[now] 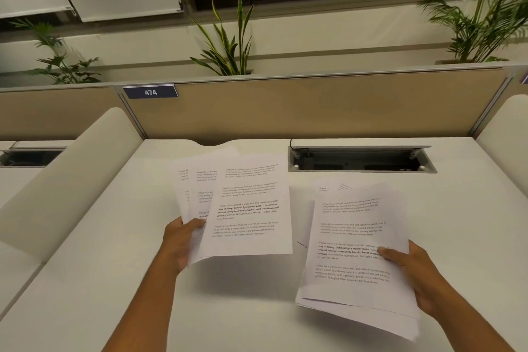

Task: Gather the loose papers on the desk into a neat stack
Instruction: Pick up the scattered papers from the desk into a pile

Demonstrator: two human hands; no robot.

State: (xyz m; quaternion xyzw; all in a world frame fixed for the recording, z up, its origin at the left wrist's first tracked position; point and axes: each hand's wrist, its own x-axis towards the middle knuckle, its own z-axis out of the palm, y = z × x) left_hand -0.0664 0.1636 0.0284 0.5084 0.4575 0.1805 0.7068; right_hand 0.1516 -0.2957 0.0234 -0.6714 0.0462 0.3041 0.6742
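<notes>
The left hand (183,240) is gripping a fanned sheaf (245,208) above the tabletop (114,280) middle; the right hand (414,274) is clamping another sheaf (357,251) nearer the right edge, both lifted.

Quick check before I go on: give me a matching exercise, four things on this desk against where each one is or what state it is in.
Things:
1. left-hand papers
2. right-hand papers
3. cable tray
4. number plate

Places or states:
A. open recess in the desk top, at the back right
B. fanned out, in the grip of the left hand
C. on the partition's top edge, reading 474
D. held with the right hand's thumb on top

Pairs: 1-B, 2-D, 3-A, 4-C
</notes>
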